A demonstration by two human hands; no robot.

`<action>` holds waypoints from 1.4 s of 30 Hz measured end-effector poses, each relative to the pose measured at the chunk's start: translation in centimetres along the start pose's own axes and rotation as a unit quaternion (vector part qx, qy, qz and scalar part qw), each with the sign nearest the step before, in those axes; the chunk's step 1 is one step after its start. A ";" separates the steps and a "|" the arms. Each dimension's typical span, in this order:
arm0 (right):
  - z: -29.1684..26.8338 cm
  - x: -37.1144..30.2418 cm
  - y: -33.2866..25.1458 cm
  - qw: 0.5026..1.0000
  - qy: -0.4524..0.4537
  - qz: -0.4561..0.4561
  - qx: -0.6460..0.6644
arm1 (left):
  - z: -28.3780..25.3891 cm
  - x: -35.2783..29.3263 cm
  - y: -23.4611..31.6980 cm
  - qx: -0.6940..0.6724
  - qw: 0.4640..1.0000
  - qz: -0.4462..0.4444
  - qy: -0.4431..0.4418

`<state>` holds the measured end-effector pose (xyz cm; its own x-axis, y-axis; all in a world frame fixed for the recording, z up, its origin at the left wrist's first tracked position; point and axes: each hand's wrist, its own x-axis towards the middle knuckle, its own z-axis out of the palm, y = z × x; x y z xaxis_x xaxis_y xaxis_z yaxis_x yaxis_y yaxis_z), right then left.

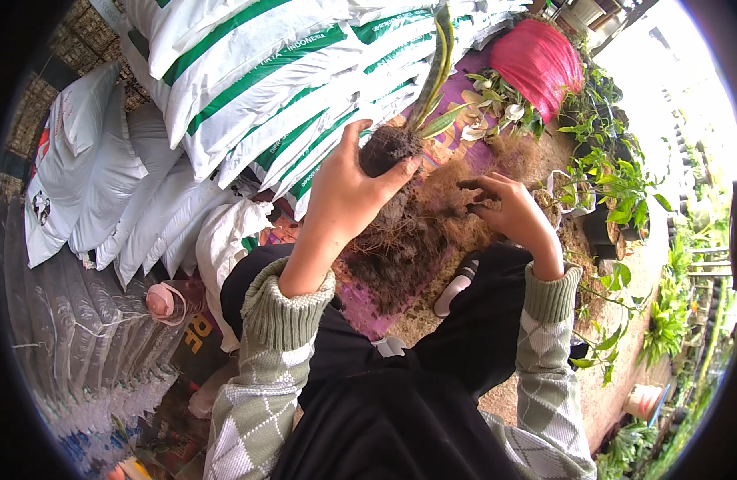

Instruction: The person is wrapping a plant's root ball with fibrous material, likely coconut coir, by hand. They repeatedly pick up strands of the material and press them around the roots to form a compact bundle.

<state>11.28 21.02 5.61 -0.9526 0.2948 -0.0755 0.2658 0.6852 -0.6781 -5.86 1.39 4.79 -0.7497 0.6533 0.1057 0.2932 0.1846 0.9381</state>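
Note:
A snake plant (431, 80) with yellow-edged upright leaves is in front of me, its dark root ball (388, 146) in the grip of my left hand (348, 188). The thumb and fingers wrap round the soil. My right hand (512, 210) is beside it on the right, fingers apart and darkened with soil, close to a loose brown fibrous clump (464, 228). Whether the fingertips touch the fibres, I cannot tell. Beneath both hands lies a heap of dark soil and roots (388, 256) on a purple sheet (368, 308).
Stacked white sacks with green stripes (264, 72) stand at the far left, with plain white bags (96, 160) beside them. A red sack (538, 66) is at the back. Leafy potted plants (620, 188) line the right. A pink-lidded container (167, 302) stands left of my knee.

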 end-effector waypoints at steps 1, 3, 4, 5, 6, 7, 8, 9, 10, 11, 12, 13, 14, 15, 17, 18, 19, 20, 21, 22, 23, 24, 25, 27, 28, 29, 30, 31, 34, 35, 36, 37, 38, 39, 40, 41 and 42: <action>0.0 -0.1 -0.2 1.000 -0.002 -0.009 -0.024 | 0.1 -0.1 0.4 -0.003 1.000 -0.019 -0.017; 0.1 0.0 -0.4 0.995 0.051 -0.061 -0.058 | 0.5 -0.3 0.7 -0.044 0.997 -0.043 -0.044; 0.2 0.0 -0.7 0.993 0.082 -0.063 -0.051 | 0.7 -0.3 0.8 -0.064 0.995 -0.054 -0.059; 0.2 0.1 -1.1 0.990 0.115 -0.068 -0.046 | 1.0 -0.1 0.7 -0.100 0.991 -0.044 -0.073; 0.2 0.3 -1.6 0.986 0.147 -0.073 -0.040 | 1.1 -0.1 0.7 -0.104 0.990 -0.052 -0.080; 0.2 0.3 -2.0 0.980 0.180 -0.078 -0.034 | 1.2 -0.2 0.9 -0.108 0.989 -0.060 -0.087; 0.2 0.4 -2.3 0.979 0.186 -0.073 -0.031 | 1.4 -0.1 1.0 -0.111 0.987 -0.066 -0.094; 0.1 0.5 -2.6 0.979 0.191 -0.068 -0.028 | 1.9 0.1 0.6 -0.142 0.985 -0.039 -0.087; 0.1 0.6 -2.9 0.978 0.197 -0.063 -0.025 | 2.1 0.2 0.7 -0.148 0.985 -0.044 -0.083; 0.2 0.8 -3.0 0.974 0.208 -0.080 -0.028 | 2.2 0.2 1.0 -0.154 0.984 -0.050 -0.081; 0.2 0.8 -2.9 0.976 0.201 -0.080 -0.039 | 2.4 0.2 1.3 -0.160 0.982 -0.056 -0.078; 0.3 1.1 -2.7 0.972 0.206 -0.104 -0.044 | 2.8 0.4 0.9 -0.180 0.979 -0.058 -0.077; 0.6 1.3 -2.7 0.968 0.210 -0.126 -0.048 | 3.0 0.5 0.8 -0.184 0.978 -0.060 -0.080; 0.6 1.3 -3.0 0.972 0.204 -0.118 -0.023 | 3.1 0.7 0.8 -0.188 0.977 -0.062 -0.083; 0.7 1.6 -3.7 0.963 0.233 -0.127 -0.054 | 3.7 1.0 0.2 -0.175 0.981 -0.040 -0.071; 0.6 1.8 -4.0 0.957 0.249 -0.134 -0.070 | 4.1 1.3 -0.4 -0.181 0.981 -0.040 -0.065; 0.9 1.9 -3.7 0.952 0.265 -0.150 -0.043 | 4.5 1.5 -1.0 -0.187 0.980 -0.040 -0.059; 0.9 2.0 -3.9 0.948 0.277 -0.150 -0.036 | 4.6 1.6 -1.1 -0.193 0.979 -0.041 -0.054; 0.9 2.1 -4.1 0.945 0.288 -0.151 -0.029 | 4.5 1.6 -0.9 -0.199 0.976 -0.058 -0.074; 0.9 2.3 -4.3 0.942 0.299 -0.151 -0.021 | 4.5 1.9 -0.9 -0.215 0.972 -0.061 -0.070; 1.1 2.3 -4.3 0.937 0.314 -0.152 -0.037 | 4.9 2.0 -1.5 -0.232 0.968 -0.069 -0.068; 1.1 2.5 -4.3 0.934 0.318 -0.158 -0.036 | 5.2 2.2 -1.9 -0.250 0.963 -0.076 -0.066; 1.1 2.7 -4.3 0.932 0.321 -0.164 -0.033 | 5.5 2.5 -2.2 -0.247 0.961 -0.099 -0.070; 1.4 3.0 -4.3 0.931 0.326 -0.162 -0.007 | 6.1 2.8 -3.1 -0.265 0.958 -0.096 -0.058; 1.7 3.3 -4.4 0.932 0.328 -0.155 0.018 | 6.3 2.9 -3.5 -0.273 0.956 -0.094 -0.052; 1.9 3.4 -4.4 0.932 0.330 -0.148 0.041 | 6.2 2.9 -3.1 -0.278 0.953 -0.106 -0.049; 2.1 3.5 -4.5 0.933 0.324 -0.149 0.054 | 6.0 2.8 -2.6 -0.283 0.951 -0.117 -0.047; 2.2 3.6 -4.6 0.933 0.318 -0.151 0.068 | 5.8 2.7 -2.1 -0.288 0.948 -0.128 -0.045; 2.4 3.9 -4.5 0.929 0.297 -0.162 0.150 | 5.8 2.6 -1.5 -0.305 0.946 -0.105 -0.023; 2.6 4.1 -4.4 0.925 0.297 -0.164 0.173 | 5.8 2.6 -1.6 -0.316 0.944 -0.097 -0.026; 2.6 4.2 -4.4 0.920 0.296 -0.166 0.196 | 5.8 2.6 -2.0 -0.326 0.941 -0.088 -0.029; 2.6 4.3 -4.5 0.921 0.308 -0.174 0.164 | 5.8 2.6 -2.2 -0.337 0.938 -0.080 -0.032; 2.4 4.5 -4.7 0.920 0.321 -0.181 0.131 | 5.7 2.6 -1.9 -0.340 0.938 -0.068 -0.034; 2.3 4.6 -4.8 0.918 0.334 -0.189 0.099 | 5.7 2.5 -1.6 -0.342 0.937 -0.056 -0.035; 2.2 4.6 -5.0 0.918 0.341 -0.185 0.076 | 5.6 2.3 -1.1 -0.344 0.937 -0.044 -0.037; 2.0 4.6 -5.3 0.918 0.349 -0.181 0.054 | 5.1 2.1 0.2 -0.362 0.931 -0.022 -0.039; 2.0 4.6 -5.4 0.917 0.356 -0.176 0.031 | 5.0 2.1 0.2 -0.362 0.931 -0.013 -0.041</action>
<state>5.15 17.37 7.50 -0.6331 0.4375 0.6386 -0.0706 0.7889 -0.6105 -4.37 6.47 3.54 -0.6940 0.7154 0.0815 -0.2240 -0.3221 0.9198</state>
